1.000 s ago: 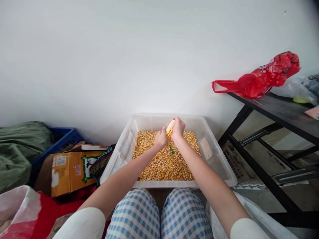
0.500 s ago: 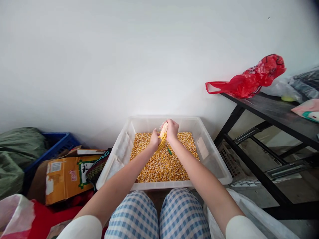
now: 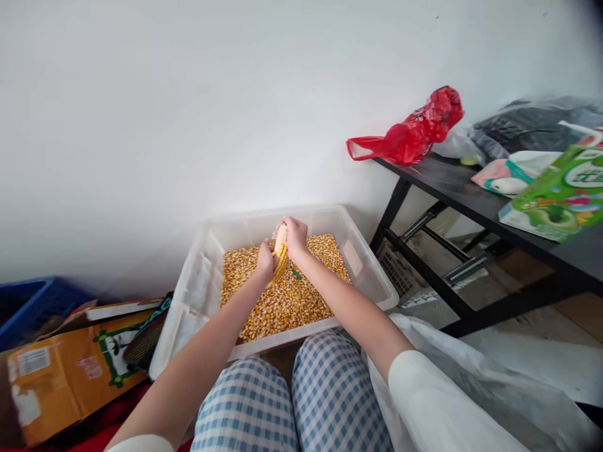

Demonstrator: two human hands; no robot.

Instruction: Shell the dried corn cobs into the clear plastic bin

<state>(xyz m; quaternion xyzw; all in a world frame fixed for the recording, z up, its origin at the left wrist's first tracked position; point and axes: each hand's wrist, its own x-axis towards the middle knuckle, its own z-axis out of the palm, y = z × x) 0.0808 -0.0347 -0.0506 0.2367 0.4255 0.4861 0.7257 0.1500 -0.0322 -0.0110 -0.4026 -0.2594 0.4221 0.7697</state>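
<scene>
Where kernels fill the tub (image 3: 362,267), hands (image 3: 281,248) gripping corn cob (image 3: 281,251), box lettering unreadable

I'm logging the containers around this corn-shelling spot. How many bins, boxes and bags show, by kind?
Clear plastic bin of kernels: 1
Blue crate: 1
Cardboard box: 1
Red plastic bag: 1
Green carton: 1
Total: 5
Both the left hand and the right hand grip one corn cob over the bin.
</scene>
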